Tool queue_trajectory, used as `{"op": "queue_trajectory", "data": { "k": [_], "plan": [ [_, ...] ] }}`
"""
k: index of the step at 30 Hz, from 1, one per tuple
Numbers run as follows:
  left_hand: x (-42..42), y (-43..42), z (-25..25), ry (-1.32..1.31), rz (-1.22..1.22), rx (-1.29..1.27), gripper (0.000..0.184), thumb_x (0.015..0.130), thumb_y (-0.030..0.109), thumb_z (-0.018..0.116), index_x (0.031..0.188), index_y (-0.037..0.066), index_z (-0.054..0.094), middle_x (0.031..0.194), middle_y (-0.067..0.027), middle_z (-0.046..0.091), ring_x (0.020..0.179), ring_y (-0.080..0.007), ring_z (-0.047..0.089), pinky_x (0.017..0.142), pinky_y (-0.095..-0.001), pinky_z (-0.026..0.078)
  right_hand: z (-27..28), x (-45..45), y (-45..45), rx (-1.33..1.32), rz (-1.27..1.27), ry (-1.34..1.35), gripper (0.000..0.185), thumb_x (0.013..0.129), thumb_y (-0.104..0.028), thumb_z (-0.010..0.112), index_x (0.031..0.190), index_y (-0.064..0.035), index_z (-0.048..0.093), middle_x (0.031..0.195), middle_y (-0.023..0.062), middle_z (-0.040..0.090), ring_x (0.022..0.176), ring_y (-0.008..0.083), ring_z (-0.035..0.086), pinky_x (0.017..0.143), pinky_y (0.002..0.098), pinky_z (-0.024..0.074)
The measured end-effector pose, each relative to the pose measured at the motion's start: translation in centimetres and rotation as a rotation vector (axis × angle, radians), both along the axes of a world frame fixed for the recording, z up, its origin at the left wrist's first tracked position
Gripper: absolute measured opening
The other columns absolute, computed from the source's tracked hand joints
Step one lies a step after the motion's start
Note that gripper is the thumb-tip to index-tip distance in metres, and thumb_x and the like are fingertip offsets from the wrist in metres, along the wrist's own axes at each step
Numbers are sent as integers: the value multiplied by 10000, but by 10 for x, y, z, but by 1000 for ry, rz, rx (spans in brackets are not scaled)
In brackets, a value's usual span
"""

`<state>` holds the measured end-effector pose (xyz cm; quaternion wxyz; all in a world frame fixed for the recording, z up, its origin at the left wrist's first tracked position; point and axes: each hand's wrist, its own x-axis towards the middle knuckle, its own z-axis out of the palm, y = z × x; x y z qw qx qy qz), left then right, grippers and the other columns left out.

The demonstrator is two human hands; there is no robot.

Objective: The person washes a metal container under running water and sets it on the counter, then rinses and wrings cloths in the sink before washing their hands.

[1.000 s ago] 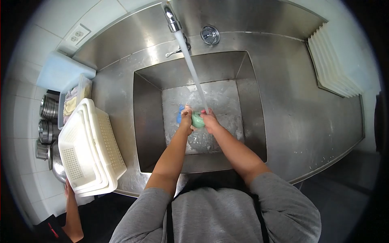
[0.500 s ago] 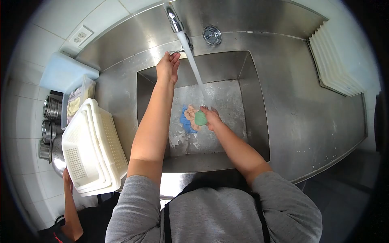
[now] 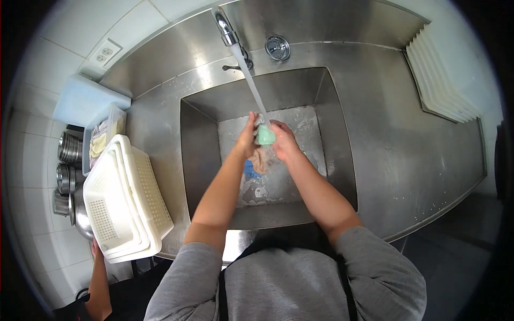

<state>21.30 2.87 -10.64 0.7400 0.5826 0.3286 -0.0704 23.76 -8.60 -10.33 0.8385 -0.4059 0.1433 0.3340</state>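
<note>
A wet green cloth (image 3: 265,135) is spread between my two hands, under the stream from the faucet (image 3: 229,36). My left hand (image 3: 248,138) grips its left side, with the thumb or a finger pointing up; some fingers are hidden. On the right side, my right hand (image 3: 285,141) has its fingers curled round the cloth. Just below them a peach cloth (image 3: 260,161) and a blue cloth (image 3: 251,170) lie crumpled on the floor of the sink (image 3: 235,214), with foam around them.
Stacked white baskets (image 3: 155,187) stand left of the sink, before a clear bin (image 3: 116,122) with cloths. The faucet lever (image 3: 230,68) and a metal strainer (image 3: 278,47) are behind the sink. White boards (image 3: 439,85) lean at right. Another person's arm (image 3: 99,283) shows lower left.
My left hand has left the faucet lever and come down to the green cloth. My right hand has lifted the cloth off the others, up into the running water.
</note>
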Motion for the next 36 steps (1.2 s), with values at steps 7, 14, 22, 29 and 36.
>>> {"op": "queue_trajectory", "data": {
  "k": [7, 14, 22, 29, 36],
  "plan": [
    [21, -18, -23, -193, 262, -219, 418, 805, 376, 505, 1080, 65, 455, 953, -73, 532, 864, -198, 513, 755, -328, 415, -13, 19, 0, -648, 183, -591, 360, 758, -161, 575, 1086, -98, 444, 1027, 61, 492, 964, 206, 474, 855, 340, 361],
    [27, -11, 5, -117, -338, 32, 215, 817, 243, 519, 907, 48, 500, 830, -45, 548, 760, -144, 501, 691, -289, 417, 1, 25, -33, 86, 538, -61, 548, 726, -85, 574, 1208, -141, 318, 1042, 42, 477, 919, 175, 507, 809, 342, 417],
    [36, -14, -17, -366, -376, 607, 268, 843, 300, 442, 858, 35, 483, 830, -99, 554, 798, -203, 505, 695, -321, 401, -13, 21, -17, -261, 741, -147, 396, 743, -172, 586, 1102, -100, 435, 972, 67, 527, 893, 203, 532, 736, 334, 436],
    [40, -21, -15, -20, -219, 985, 304, 844, 314, 449, 843, 12, 473, 728, -77, 536, 722, -197, 515, 660, -342, 403, -13, 10, 4, -910, 685, -698, 402, 736, -250, 563, 1039, -28, 422, 968, 177, 545, 901, 306, 539, 719, 366, 440],
    [6, -8, -20, -112, 26, 78, 245, 837, 184, 483, 1028, 39, 438, 981, -50, 505, 902, -181, 513, 754, -309, 432, -20, 14, -22, -789, 563, -814, 460, 719, -274, 600, 1060, -20, 427, 990, 201, 531, 953, 306, 520, 790, 347, 410]
  ]
}}
